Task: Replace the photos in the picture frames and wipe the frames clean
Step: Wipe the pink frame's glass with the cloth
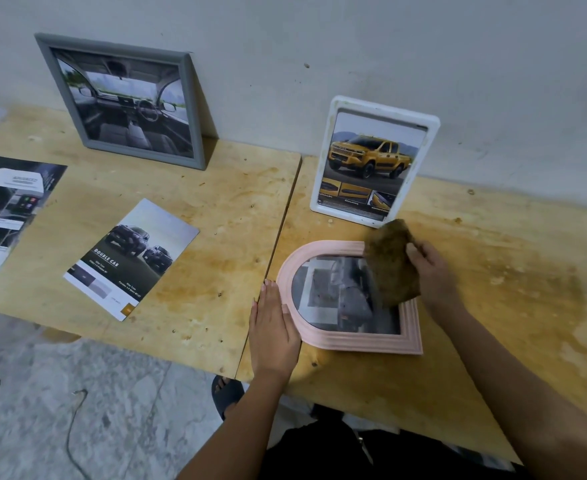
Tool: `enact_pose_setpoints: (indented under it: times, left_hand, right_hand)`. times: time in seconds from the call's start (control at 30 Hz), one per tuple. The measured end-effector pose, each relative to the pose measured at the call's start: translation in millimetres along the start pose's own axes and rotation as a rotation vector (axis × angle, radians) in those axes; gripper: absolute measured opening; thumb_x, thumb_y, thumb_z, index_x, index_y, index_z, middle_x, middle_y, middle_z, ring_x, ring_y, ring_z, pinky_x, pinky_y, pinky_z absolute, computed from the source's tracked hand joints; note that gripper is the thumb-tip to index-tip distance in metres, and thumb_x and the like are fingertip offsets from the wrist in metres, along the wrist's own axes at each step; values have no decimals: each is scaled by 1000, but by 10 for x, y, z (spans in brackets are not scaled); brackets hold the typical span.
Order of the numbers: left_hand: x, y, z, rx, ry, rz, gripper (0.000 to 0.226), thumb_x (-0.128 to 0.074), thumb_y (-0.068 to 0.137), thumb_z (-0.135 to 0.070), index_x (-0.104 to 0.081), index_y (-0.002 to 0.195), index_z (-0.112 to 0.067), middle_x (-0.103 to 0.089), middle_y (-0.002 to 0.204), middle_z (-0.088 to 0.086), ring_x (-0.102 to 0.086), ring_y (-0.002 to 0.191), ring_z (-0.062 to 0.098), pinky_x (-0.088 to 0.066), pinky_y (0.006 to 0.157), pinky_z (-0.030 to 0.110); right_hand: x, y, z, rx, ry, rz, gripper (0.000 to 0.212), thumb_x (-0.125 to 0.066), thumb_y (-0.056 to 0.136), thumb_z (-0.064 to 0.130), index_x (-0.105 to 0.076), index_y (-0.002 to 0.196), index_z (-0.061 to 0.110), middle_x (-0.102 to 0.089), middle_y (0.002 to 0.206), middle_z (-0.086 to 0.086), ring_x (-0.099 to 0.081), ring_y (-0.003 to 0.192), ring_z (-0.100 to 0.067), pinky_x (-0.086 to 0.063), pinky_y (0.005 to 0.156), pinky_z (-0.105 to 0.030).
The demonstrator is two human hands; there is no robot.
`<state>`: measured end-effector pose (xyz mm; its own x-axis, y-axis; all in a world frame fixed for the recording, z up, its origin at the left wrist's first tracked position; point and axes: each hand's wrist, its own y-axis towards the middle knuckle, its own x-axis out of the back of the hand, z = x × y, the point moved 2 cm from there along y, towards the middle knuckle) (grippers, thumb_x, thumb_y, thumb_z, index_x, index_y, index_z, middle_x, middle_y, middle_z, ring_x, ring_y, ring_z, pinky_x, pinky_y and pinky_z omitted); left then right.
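Pink arched frame [354, 342] flat, brown cloth [390, 268] over corner

The left table [223, 209] held a grey frame [122, 98] propped at its back edge, a truck print [133, 258] near the front and an interior print [5, 209] at the left edge. The right table [493, 278] held a white frame [371, 161] upright near the back and a pink arched frame [333, 299] flat by its left edge
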<state>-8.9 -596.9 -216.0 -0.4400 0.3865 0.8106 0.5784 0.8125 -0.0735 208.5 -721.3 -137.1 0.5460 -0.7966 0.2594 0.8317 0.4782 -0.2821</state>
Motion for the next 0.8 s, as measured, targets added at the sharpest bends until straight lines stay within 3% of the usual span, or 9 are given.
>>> enact_pose_setpoints:
  times: [0.13,0.23,0.3,0.33,0.4,0.43,0.5,0.63,0.8]
  left_hand:
    - [5,-1,-9,-10,-2,7,58,-21,97,-41,-18,150,-19,-20,157,-3,-11,144,5,1,116,20]
    - [4,-10,-5,-33,69,27,69,-27,93,-52,-12,151,-18,-14,158,-3,-6,145,8,1,117,24]
    - [-3,-13,0,-43,105,44,76,-31,90,-57,-8,151,-17,-10,159,-4,-2,146,8,2,117,26]
    - [-8,-13,-4,-45,115,54,78,-33,90,-58,-7,151,-17,-8,159,-4,-1,146,8,3,117,26]
    - [-17,-19,-21,-45,120,61,79,-35,89,-58,-6,151,-19,-7,159,-5,1,146,6,3,118,27]
    - [-17,-18,-22,-40,114,57,78,-36,89,-57,-6,151,-19,-8,159,-5,1,145,5,3,117,26]
    - [-14,-8,-15,-26,100,50,77,-39,90,-54,-8,151,-20,-10,159,-7,1,144,3,2,117,25]
    - [-36,18,-3,-8,93,54,77,-42,89,-52,-9,151,-21,-10,159,-7,1,145,4,2,116,25]
    - [-39,19,-16,-8,75,60,76,-41,89,-51,-10,151,-21,-10,159,-7,-1,145,5,1,117,27]
  right_hand:
    - [128,-138,35,166,-183,-314,21,-46,97,21,-41,77,21,-40,68,4,-38,60,-10,-34,58,-30]
    - [-65,-281,-25,207,-368,-174,10,-41,99,24,-42,91,18,-45,70,3,-43,59,-10,-32,52,-24]
    - [-253,-342,-191,183,-466,-4,8,-37,99,27,-44,102,23,-54,85,0,-53,76,-15,-41,63,-27]
    - [-333,-360,-297,177,-536,40,15,-36,100,27,-46,111,23,-57,100,-3,-55,93,-20,-44,78,-34]
    - [-452,-368,-502,170,-739,75,37,-28,99,33,-43,131,20,-48,137,-7,-37,131,-26,-19,113,-41]
    - [-504,-364,-557,175,-813,83,49,-21,97,39,-38,138,18,-37,148,-6,-25,140,-24,-4,116,-39]
    - [-588,-343,-596,170,-886,105,65,-9,90,46,-25,146,18,-21,155,-2,-11,145,-21,6,116,-38]
    - [-696,-266,-651,136,-954,154,71,-5,87,51,-6,150,18,-3,159,-1,3,146,-17,11,115,-38]
    - [-834,-234,-618,116,-964,160,71,-4,87,51,-1,150,17,4,158,-2,8,145,-17,11,116,-40]
